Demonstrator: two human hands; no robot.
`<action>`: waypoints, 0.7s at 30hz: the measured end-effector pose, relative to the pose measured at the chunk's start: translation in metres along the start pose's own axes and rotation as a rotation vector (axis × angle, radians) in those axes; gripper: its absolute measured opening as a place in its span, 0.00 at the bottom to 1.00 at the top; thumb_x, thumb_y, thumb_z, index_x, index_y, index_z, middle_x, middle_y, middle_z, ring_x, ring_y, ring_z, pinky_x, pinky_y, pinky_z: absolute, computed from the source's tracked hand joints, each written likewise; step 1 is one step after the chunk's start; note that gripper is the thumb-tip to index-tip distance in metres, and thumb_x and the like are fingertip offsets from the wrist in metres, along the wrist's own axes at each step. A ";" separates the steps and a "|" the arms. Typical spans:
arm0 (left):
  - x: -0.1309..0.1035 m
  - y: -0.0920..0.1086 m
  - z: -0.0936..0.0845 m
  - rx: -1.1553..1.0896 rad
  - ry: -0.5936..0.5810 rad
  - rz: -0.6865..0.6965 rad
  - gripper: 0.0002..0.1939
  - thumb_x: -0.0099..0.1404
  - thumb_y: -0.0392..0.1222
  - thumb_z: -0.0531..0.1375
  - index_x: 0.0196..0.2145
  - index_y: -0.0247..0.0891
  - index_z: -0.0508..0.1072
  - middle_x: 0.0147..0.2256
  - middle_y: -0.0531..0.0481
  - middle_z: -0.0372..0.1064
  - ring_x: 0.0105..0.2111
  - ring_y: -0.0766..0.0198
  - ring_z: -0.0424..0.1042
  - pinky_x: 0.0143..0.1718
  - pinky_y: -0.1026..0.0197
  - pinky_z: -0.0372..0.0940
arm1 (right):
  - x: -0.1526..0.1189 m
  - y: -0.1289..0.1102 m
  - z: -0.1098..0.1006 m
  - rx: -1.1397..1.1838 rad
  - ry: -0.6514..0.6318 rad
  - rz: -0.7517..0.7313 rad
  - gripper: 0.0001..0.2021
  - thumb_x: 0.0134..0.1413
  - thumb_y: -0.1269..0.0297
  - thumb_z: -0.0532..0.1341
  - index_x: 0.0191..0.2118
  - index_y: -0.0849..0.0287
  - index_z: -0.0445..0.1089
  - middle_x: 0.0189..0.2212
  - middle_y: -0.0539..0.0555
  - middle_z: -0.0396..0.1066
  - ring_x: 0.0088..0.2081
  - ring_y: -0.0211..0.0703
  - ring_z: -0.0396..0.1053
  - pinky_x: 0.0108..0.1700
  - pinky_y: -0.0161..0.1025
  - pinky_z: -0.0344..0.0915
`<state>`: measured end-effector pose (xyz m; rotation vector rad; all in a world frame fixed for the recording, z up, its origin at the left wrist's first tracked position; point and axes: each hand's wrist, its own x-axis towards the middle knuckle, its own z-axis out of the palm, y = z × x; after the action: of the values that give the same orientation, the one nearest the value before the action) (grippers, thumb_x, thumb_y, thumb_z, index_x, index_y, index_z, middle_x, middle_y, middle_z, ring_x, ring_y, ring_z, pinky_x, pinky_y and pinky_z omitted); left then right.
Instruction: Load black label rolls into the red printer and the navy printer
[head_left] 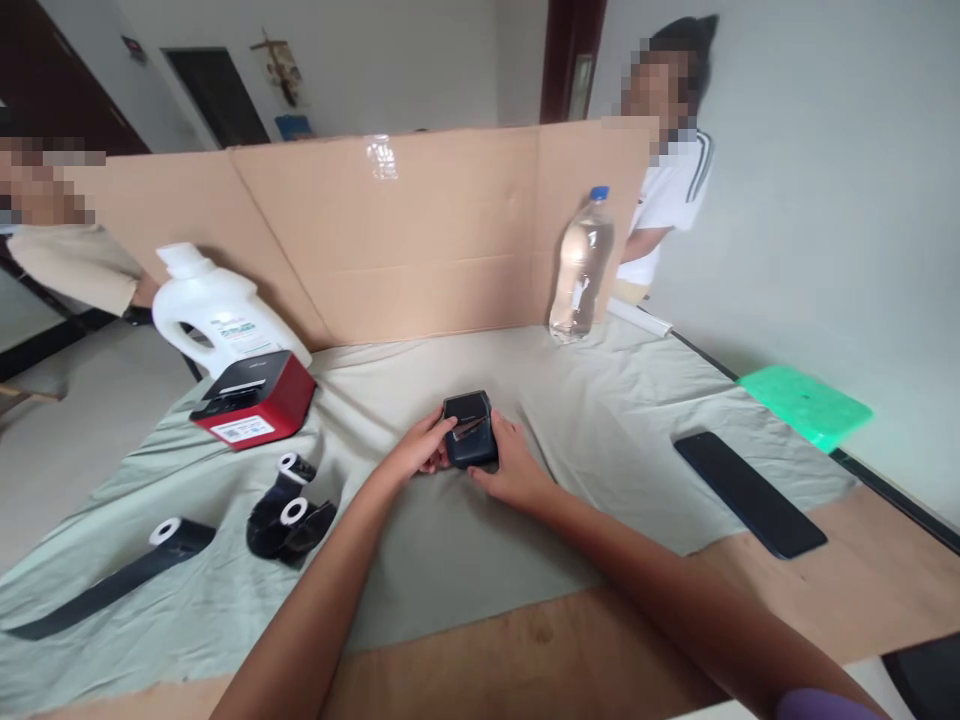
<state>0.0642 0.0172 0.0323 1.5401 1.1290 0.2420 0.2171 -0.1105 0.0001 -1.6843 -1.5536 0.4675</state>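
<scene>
A small black device [471, 440] with a slot across its upper face rests on the green-grey cloth [480, 560] in the middle. My left hand [424, 443] grips its left side, the thumb near the slot. On its right side my right hand [514, 462] is closed round the edge, with the thumb at the lower front. To the left stands a red and black box-shaped printer [259, 398]. Several rolls lie nearer: one partly unrolled black strip [180, 538], and dark rolls with white cores [289, 515] close together.
Behind the printer leans a white jug [225, 310]. A cardboard panel [420, 240] stands along the back, with a clear bottle [583, 265] before it. A black phone-like slab [750, 493] lies right. Two people are beyond the panel. A green item [806, 405] is beside the table's right edge.
</scene>
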 end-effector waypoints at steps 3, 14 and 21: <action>0.020 0.028 0.040 -0.014 -0.069 0.115 0.36 0.69 0.62 0.55 0.67 0.39 0.58 0.17 0.55 0.66 0.12 0.67 0.61 0.14 0.69 0.49 | 0.002 0.016 -0.039 -0.047 0.109 0.043 0.43 0.44 0.57 0.69 0.66 0.59 0.54 0.62 0.67 0.62 0.63 0.67 0.57 0.63 0.61 0.56; 0.119 0.173 0.188 -0.042 -0.283 0.231 0.23 0.70 0.53 0.57 0.58 0.40 0.68 0.17 0.57 0.61 0.12 0.72 0.53 0.16 0.69 0.43 | 0.031 0.115 -0.174 -0.115 0.661 0.252 0.40 0.37 0.56 0.72 0.59 0.59 0.62 0.54 0.63 0.61 0.58 0.60 0.63 0.60 0.53 0.62; 0.143 0.173 0.218 -0.067 -0.247 0.195 0.22 0.68 0.48 0.59 0.58 0.42 0.67 0.17 0.60 0.58 0.12 0.73 0.50 0.16 0.69 0.41 | 0.033 0.148 -0.165 -0.122 0.660 0.317 0.46 0.42 0.59 0.69 0.66 0.68 0.52 0.58 0.71 0.62 0.61 0.64 0.61 0.62 0.54 0.59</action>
<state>0.3758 0.0027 0.0491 1.5730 0.7714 0.2123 0.4412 -0.1196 0.0013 -1.9282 -0.8539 -0.0445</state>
